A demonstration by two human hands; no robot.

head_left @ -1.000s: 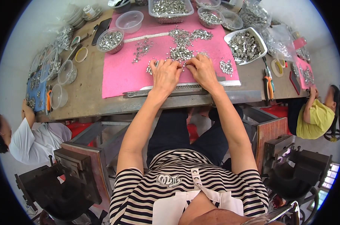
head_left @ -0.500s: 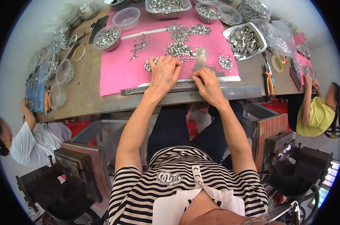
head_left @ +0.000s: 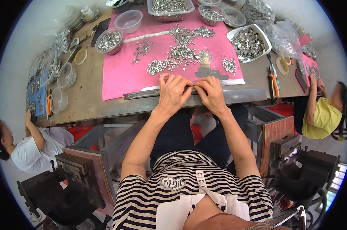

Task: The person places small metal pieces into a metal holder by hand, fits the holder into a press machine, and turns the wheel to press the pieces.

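A long metal bar [head_left: 143,93] lies along the near edge of the table [head_left: 87,100], and both hands meet above its middle part. The left hand [head_left: 173,94] has its thumb and forefinger brought narrow together, and its other fingers are bent. The right hand [head_left: 212,95] is also narrow at the tips, which come very close to those of the left; whether a small piece is pinched between them, one cannot tell. Counting from where the fingertips meet, the main pile of small silvery pieces [head_left: 183,52] is at 12 o'clock on a pink mat [head_left: 123,76], and it spreads toward 10 o'clock. At 1 o'clock lies a grey flat plate [head_left: 212,74] with a bundle of fine wires [head_left: 205,60] beyond it. A smaller heap [head_left: 229,65] sits at 2 o'clock, and farther that way stands a white tray [head_left: 260,56] with larger metal pieces. Orange-handled pliers [head_left: 273,86] rest at 3 o'clock, and a round filled tub [head_left: 117,50] stands at 10 o'clock. Between 8 and 9 o'clock sits a co-worker in white [head_left: 30,155]; between 3 and 4, a co-worker in yellow [head_left: 323,119].
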